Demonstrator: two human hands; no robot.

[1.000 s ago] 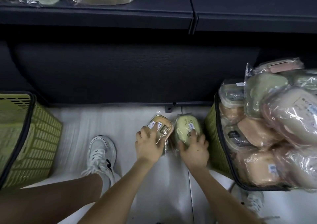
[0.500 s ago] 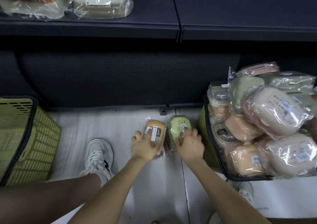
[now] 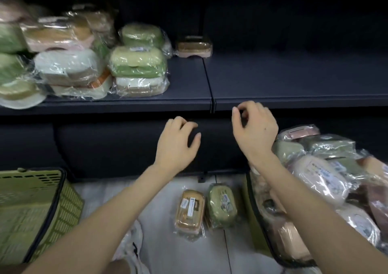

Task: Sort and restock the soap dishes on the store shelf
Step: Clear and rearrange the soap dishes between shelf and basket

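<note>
Floor (image 3: pixel 163 250), soap dishes (image 3: pixel 190 210) lying well below left hand (image 3: pixel 175 147), right hand (image 3: pixel 255 128), fingers (image 3: pixel 178 123) slack, empty

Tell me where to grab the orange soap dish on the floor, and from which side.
Come from above and pinch the orange soap dish across its two long sides. It lies flat on the floor, label up, in loose wrap. The green soap dish lies close on its right, so probably ease that finger in carefully.

soap dishes (image 3: pixel 190 211) in glossy, crinkled clear plastic film with paper labels; shelf (image 3: pixel 294 80) matt, smooth dark surface; basket (image 3: pixel 31 210) matt green plastic lattice; floor (image 3: pixel 159 252) smooth, pale, slight sheen
</note>
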